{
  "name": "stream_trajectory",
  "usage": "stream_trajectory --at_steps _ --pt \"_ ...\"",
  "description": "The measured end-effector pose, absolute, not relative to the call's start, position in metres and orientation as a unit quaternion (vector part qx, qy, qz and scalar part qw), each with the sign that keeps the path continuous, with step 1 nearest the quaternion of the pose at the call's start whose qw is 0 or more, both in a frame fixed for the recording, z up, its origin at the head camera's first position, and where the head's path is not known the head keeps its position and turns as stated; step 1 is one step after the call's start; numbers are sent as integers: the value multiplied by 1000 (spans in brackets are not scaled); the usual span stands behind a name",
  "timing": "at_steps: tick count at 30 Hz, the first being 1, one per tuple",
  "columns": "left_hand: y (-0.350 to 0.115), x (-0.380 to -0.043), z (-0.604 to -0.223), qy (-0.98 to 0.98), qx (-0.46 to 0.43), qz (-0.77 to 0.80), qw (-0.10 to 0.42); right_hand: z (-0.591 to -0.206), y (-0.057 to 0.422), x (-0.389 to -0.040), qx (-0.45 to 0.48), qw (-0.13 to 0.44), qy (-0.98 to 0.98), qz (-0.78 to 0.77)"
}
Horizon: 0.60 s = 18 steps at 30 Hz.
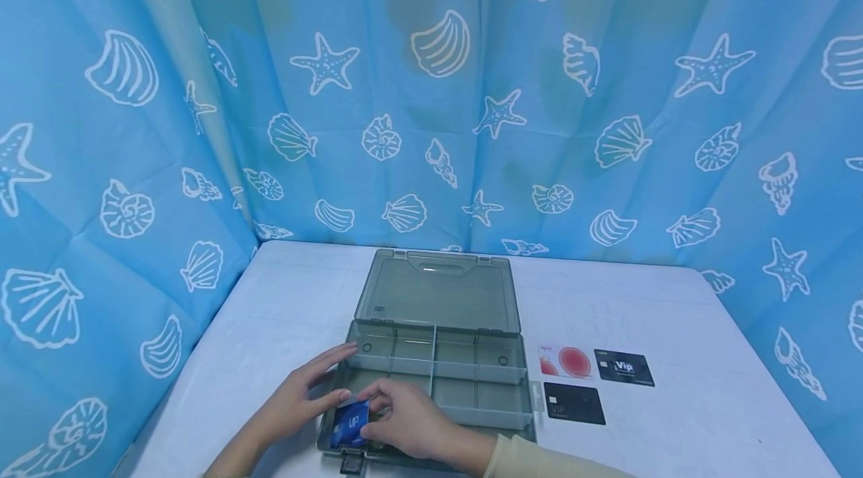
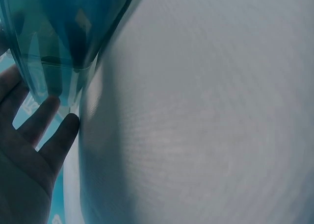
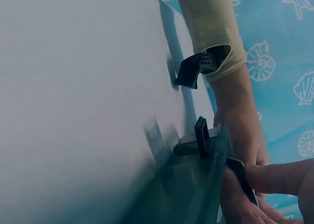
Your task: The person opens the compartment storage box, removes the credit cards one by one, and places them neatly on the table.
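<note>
A translucent grey-green divided plastic box [image 1: 480, 412] lies open, its lid [image 1: 438, 291] folded back. In the head view, my right hand [image 1: 410, 418] pinches a blue card [image 1: 349, 424] between thumb and fingers at the front-left compartment; the card stands tilted there. My left hand [image 1: 303, 392] rests along the box's left wall with its fingers extended, its thumb close to the card's upper edge. The left wrist view shows the left hand's spread fingers [image 2: 61, 140] against the box side. From the right wrist, the card's dark edge [image 3: 242, 179] shows by the right thumb.
To the right of the box lie a white-and-red card [image 1: 565, 362], a black Vip card [image 1: 624, 368] and another black card [image 1: 574, 404] on the white table [image 1: 647, 313]. A black latch [image 1: 351, 462] sticks out in front. Blue shell-patterned curtains [image 1: 431, 126] surround the table.
</note>
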<state>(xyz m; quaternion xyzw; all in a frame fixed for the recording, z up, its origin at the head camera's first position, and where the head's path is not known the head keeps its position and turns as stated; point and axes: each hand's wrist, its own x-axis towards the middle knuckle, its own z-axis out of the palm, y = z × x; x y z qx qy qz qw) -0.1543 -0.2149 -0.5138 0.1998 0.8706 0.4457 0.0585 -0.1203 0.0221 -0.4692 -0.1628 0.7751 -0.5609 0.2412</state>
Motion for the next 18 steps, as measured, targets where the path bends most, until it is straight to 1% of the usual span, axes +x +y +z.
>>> stream_trajectory --at_steps 7,13,18 --pt "-216 -155 -514 873 201 441 57 -469 21 -119 -117 264 738 -610" --pt "-215 -155 -514 874 194 442 62 -467 27 -120 -120 275 728 -617" --pt "-214 -154 -513 873 186 446 70 -468 34 -120 -125 271 732 -612"
